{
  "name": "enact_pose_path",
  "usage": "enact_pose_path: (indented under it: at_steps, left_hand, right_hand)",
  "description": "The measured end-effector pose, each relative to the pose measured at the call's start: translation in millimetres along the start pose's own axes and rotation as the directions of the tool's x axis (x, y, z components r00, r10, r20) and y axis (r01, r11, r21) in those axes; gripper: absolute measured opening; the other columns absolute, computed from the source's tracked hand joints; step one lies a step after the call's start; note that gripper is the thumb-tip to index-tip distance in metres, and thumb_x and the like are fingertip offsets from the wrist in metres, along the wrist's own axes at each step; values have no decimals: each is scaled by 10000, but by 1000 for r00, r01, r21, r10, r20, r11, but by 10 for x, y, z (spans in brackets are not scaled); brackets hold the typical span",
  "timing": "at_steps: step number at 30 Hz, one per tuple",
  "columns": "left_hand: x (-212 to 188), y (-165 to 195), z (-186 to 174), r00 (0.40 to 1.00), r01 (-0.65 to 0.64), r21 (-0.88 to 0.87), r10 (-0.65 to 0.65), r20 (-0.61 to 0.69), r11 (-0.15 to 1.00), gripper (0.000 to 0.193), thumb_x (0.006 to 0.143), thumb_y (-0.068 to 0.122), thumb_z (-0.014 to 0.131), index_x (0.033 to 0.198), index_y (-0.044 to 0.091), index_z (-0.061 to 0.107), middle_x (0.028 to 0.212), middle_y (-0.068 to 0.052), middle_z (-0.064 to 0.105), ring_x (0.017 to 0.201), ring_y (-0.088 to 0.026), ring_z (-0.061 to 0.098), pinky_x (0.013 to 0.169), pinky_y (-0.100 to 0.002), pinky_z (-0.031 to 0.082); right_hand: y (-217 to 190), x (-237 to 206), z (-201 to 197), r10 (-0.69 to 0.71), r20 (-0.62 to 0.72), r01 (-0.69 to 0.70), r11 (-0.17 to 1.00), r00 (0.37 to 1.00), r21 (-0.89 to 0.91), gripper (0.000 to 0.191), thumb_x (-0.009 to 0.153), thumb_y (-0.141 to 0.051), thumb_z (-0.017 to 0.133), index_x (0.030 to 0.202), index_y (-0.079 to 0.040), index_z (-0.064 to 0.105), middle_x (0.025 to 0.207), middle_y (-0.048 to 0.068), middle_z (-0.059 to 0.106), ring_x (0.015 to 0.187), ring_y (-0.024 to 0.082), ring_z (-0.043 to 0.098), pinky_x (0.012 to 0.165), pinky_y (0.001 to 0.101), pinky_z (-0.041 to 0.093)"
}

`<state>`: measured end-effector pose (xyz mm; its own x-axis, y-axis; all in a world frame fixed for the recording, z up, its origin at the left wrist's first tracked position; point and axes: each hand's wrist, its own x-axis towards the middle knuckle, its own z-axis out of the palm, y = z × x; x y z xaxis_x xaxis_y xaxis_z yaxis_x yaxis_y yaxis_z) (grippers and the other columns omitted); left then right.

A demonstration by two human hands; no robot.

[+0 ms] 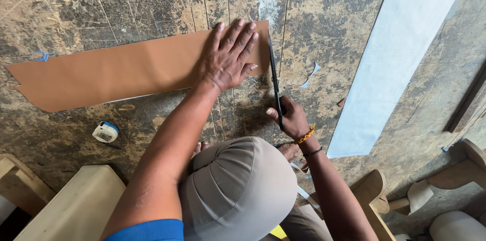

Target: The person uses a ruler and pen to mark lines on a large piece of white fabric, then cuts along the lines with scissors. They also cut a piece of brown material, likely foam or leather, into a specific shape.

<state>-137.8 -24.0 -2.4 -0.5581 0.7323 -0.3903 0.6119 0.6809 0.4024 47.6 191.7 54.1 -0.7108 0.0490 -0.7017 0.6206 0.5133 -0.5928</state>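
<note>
My left hand (230, 58) lies flat, fingers spread, on the right end of a long tan sheet (111, 71) stretched across a worn, scored board floor (76, 3). My right hand (291, 117) grips the handle end of a long dark blade-like tool (274, 71), which runs along the sheet's right edge just beside my left fingertips. A beaded bracelet and a dark band sit on my right wrist. My bent knee in grey fabric (238, 185) fills the lower middle.
A small white and blue tape measure (105, 132) lies below the sheet at left. A long pale blue-white strip (400, 53) runs diagonally at right. Wooden furniture pieces (76, 205) stand at the lower left and lower right (374, 195). Small scraps (310, 76) lie near the blade.
</note>
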Motion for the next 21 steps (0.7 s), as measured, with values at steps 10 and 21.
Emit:
enact_pose_path:
  at_steps: [10,21]
  left_hand:
    - [9,-6,47,1000,4,1,-4,28,1000,766,1050,628,162,1674,192,86,1748,-19,-16,1607,-249,-16,1274,-559,-65]
    - [9,2,42,1000,7,-21,-7,16,1000,766,1048,629,154,1674,193,85,1753,-10,-11,1612,-237,-14,1279,-555,-66]
  right_hand:
    - [-72,108,-122,-22,-34,18,992,999,-125,657,849,-655,711,761,-29,532,592,99,520,545,214,487,547,395,424]
    - [-176,161,-163,-57,-14,55,993,998,-106,636,835,-655,705,765,-42,551,599,81,544,543,187,507,518,378,423]
